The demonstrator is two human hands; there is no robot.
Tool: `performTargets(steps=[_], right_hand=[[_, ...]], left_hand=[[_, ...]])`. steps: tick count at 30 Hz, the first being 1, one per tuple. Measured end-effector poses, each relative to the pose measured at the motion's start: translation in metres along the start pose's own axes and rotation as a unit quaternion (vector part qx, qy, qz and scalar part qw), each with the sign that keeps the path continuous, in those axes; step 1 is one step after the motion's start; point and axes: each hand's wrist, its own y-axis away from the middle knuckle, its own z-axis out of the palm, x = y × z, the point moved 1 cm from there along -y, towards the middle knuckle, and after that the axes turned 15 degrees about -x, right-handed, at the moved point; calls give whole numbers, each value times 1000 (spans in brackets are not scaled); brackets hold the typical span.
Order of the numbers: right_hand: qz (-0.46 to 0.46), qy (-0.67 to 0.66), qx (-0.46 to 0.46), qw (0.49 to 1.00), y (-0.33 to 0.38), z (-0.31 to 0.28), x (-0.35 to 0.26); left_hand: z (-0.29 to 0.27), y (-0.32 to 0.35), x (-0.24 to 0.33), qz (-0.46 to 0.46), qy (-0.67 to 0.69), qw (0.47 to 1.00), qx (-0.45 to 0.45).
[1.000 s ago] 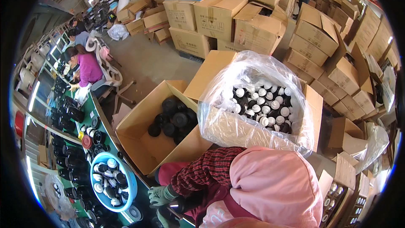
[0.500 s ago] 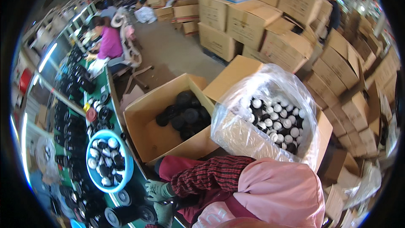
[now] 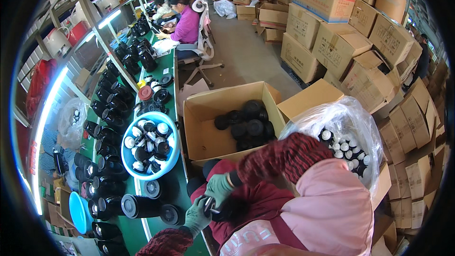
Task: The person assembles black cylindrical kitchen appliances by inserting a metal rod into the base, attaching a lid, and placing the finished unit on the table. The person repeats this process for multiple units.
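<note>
Both hands wear grey-green gloves and come together over my lap, beside the bench edge. My left hand [image 3: 196,217] is closed on a black piece with a shiny metal part [image 3: 209,205]. From above, my right hand [image 3: 219,187] is closed on the same piece. Its exact kind is partly covered by the fingers. A dark rounded form [image 3: 233,208] lies just right of the hands against my lap; I cannot tell whether it belongs to the held piece. Nearest on the bench are black cylindrical vessels with round grey ends, one [image 3: 135,206] lying on its side, another [image 3: 171,214] beside my left hand.
A light-blue basin [image 3: 175,154] of black-and-white stoppers stands on the green bench [image 3: 167,182]. Rows of black vessels [image 3: 111,166] line its left. Ahead are a carton [image 3: 199,128] with black round parts and a plastic-lined carton [image 3: 365,118] of white-topped parts. Co-workers [image 3: 187,26] sit farther along.
My view has swung, so the scene sits farther right and the bench shows more fully. Both hands remain together over my lap, and the shiny metal part now shows between them.
</note>
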Motion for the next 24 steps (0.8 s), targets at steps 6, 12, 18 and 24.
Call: performTargets(steps=[6, 12, 18, 24], right_hand=[[-11, -24, -346, 938, -41, -30, 45], [-29, -92, -389, 916, -55, 2, 37], [-28, -437, -351, 828, -25, 37, 6], [-5, -796, -187, 576, -11, 93, -43]], left_hand=[[-10, -19, 25, -100, 38, 991, -82], [-3, -12, 14, -46, 39, 993, -99], [-6, -31, -22, 101, -81, 984, -122], [-3, -70, -57, 358, -225, 902, -81]])
